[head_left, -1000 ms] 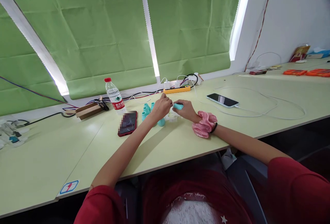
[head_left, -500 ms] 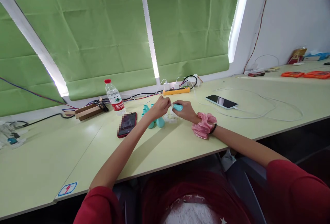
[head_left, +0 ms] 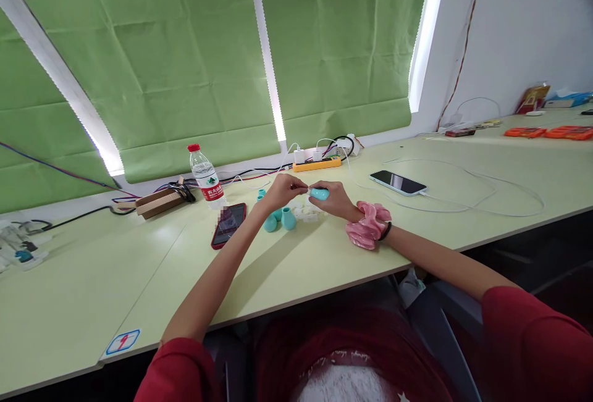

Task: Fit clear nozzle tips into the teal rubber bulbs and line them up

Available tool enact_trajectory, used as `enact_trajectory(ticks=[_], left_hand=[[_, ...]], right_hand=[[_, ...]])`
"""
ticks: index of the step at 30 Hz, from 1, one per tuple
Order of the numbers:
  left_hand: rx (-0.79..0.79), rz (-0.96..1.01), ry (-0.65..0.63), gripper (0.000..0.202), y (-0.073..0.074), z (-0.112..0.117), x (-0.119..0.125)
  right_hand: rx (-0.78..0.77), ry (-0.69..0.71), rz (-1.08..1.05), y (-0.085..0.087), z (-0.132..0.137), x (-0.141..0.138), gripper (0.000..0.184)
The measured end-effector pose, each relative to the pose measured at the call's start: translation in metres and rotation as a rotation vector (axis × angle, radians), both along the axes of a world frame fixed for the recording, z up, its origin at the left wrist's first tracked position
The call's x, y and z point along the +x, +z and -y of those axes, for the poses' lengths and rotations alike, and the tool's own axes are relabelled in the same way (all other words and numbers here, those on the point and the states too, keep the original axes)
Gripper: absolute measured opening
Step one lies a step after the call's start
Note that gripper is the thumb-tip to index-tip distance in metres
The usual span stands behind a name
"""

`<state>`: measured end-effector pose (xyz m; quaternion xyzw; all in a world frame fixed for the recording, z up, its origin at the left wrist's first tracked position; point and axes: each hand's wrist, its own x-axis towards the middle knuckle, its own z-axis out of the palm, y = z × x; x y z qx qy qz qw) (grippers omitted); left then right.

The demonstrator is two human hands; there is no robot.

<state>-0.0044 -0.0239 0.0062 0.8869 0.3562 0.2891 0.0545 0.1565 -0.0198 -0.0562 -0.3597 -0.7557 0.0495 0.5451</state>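
On the near side of the orange power strip (head_left: 317,167), the right hand (head_left: 337,201) grips a turquoise bulb-shaped piece (head_left: 319,194); the left hand (head_left: 283,191) reaches one end, its hold unclear.

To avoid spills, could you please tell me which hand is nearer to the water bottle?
Left. The left hand is to the right of the water bottle, apart from it; the right hand, around a turquoise piece, is farther to the right.

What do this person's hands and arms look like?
The left hand and right hand are gloveless. Short, dark red fabric sleeves leave the forearms bare. A ruffled, shiny pink fabric scrunchie and a thin black band circle the right wrist; the left shows neither.
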Motion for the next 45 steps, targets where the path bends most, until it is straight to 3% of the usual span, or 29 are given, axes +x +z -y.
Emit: enact_trajectory(ticks=[5, 14, 22, 26, 31, 33, 38, 40, 42, 45], left_hand=[[0.222, -0.16, 0.026, 0.022, -0.006, 0.0, 0.005], [0.371, -0.173, 0.085, 0.019, -0.012, 0.0, 0.008], [0.499, -0.553, 0.163, 0.025, -0.013, 0.0, 0.009], [0.535, -0.62, 0.182, 0.025, -0.015, 0.007, 0.012], [0.384, -0.456, 0.208, 0.022, -0.013, 0.009, 0.014], [0.205, -0.308, 0.14, 0.017, -0.009, 0.005, 0.01], [-0.443, 0.123, -0.076, 0.024, -0.001, -0.009, -0.008], [-0.561, 0.235, -0.127, 0.027, 0.002, -0.01, -0.012], [-0.528, 0.233, -0.103, 0.027, 0.005, -0.009, -0.012], [-0.216, 0.013, 0.134, 0.021, 0.005, -0.002, -0.002]], right_hand=[[-0.022, -0.016, -0.023, -0.001, -0.002, 0.0, 0.022], [-0.083, -0.015, -0.067, 0.007, -0.001, 0.003, 0.02], [-0.077, -0.022, 0.024, -0.001, -0.004, 0.001, 0.019], [-0.058, -0.023, 0.021, -0.001, -0.005, 0.002, 0.02], [-0.066, -0.002, 0.017, 0.002, -0.005, 0.003, 0.021], [-0.044, 0.018, 0.029, 0.002, -0.004, 0.004, 0.021], [0.012, 0.048, 0.091, 0.001, -0.003, 0.005, 0.022], [0.009, 0.037, 0.176, -0.001, -0.004, 0.005, 0.022], [-0.001, 0.013, 0.248, -0.003, -0.005, 0.005, 0.021], [-0.031, -0.079, 0.212, -0.003, -0.008, 0.006, 0.023]])
